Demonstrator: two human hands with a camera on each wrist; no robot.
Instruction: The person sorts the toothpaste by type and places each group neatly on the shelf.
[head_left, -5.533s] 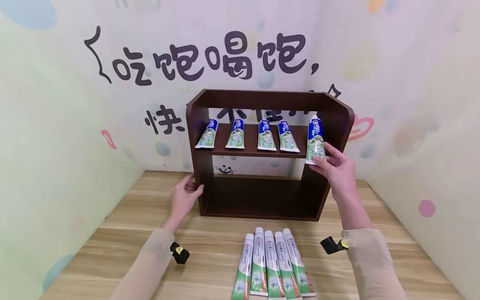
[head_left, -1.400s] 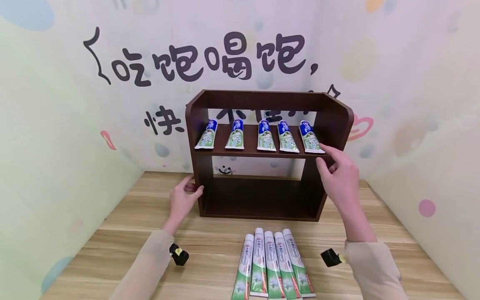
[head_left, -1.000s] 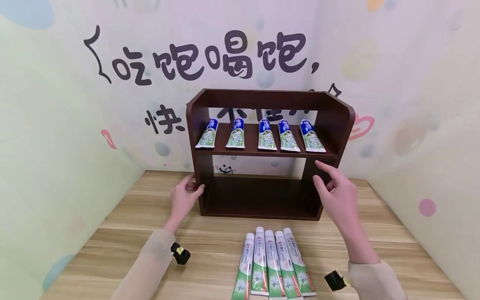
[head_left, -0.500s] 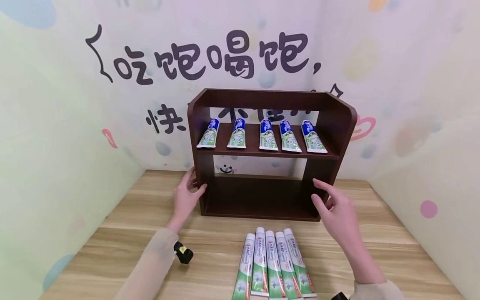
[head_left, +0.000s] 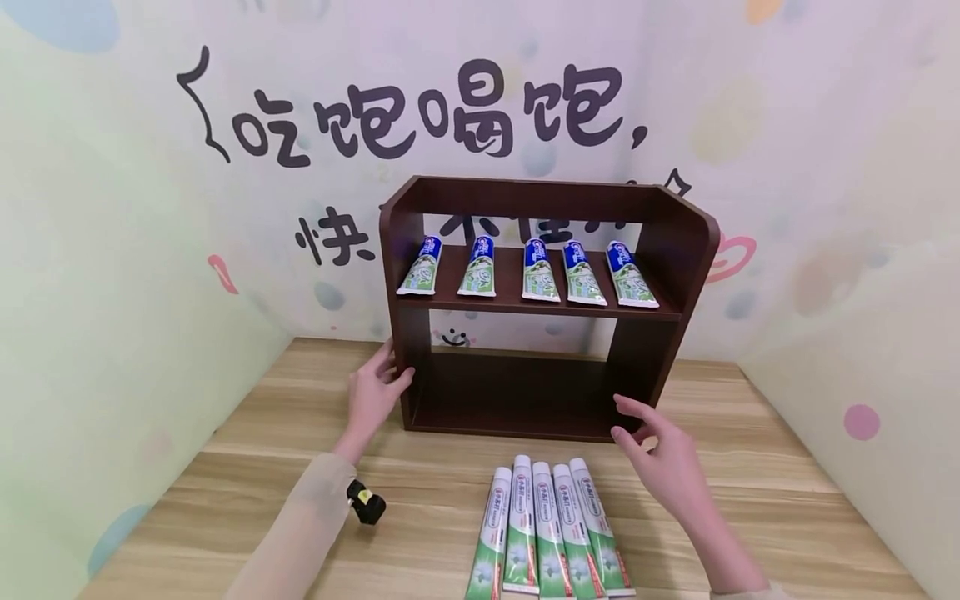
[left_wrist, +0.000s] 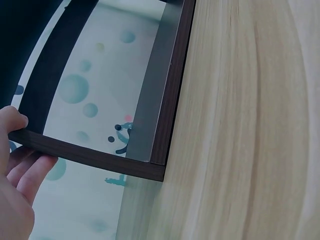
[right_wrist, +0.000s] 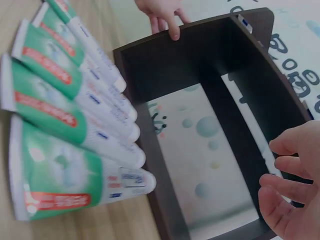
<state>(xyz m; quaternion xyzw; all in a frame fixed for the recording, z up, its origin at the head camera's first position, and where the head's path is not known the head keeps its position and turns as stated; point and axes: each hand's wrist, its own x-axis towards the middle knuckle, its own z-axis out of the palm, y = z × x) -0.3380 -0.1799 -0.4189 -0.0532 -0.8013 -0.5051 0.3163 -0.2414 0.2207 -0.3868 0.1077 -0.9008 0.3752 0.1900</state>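
A dark brown two-tier shelf (head_left: 510, 398) stands on the table in the head view. My left hand (head_left: 372, 400) grips its left side panel, thumb on one face and fingers on the other, as the left wrist view also shows. On the upper tier lies a row of blue-and-green toothpaste tubes (head_left: 538, 273), caps to the back. My right hand (head_left: 666, 463), empty, hovers before the lower right corner of the shelf with thumb and forefinger apart. Left of it, several white-and-green toothpaste tubes (head_left: 549, 527) lie fanned out on the table, caps toward the shelf.
The wooden tabletop (head_left: 247, 500) runs back to a printed wall (head_left: 525, 50) with large dark characters, close behind the shelf. Pale side walls rise at left and right. A small black device (head_left: 366, 502) sits on the left sleeve.
My right hand has laid a blue-and-green toothpaste tube at the right end of the upper tier, released it, and moved down toward the table. My left hand has stayed on the side panel.
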